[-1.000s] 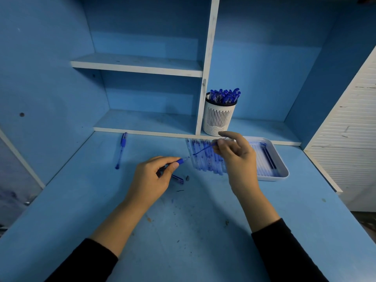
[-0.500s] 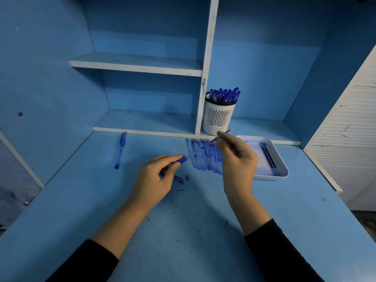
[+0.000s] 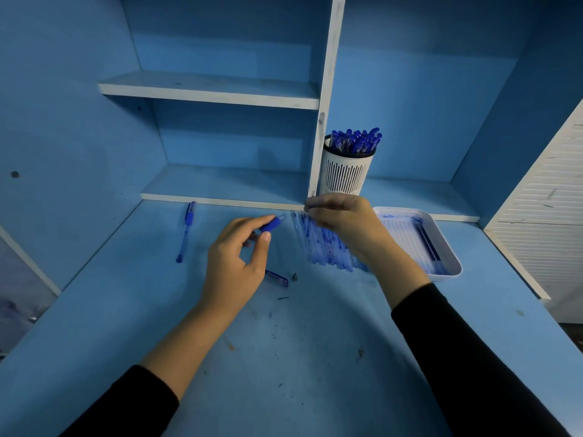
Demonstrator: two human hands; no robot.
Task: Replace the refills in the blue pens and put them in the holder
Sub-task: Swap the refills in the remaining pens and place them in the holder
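- Steady the pen barrel (image 3: 273,223) pinched in the left hand (image 3: 233,263), just above the desk (image 3: 284,357).
- Cannot tell through blur what the right hand (image 3: 344,225) pinches; feed one of the refills (image 3: 325,247) straight into the bore.
- Afterwards, drop into the holder (image 3: 344,176) behind.

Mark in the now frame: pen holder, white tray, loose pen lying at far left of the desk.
pen holder (image 3: 344,176), head view, on its slotted white wall.
white tray (image 3: 446,275), head view, on its near wall by the right corner.
loose pen (image 3: 185,232), head view, mid-barrel.
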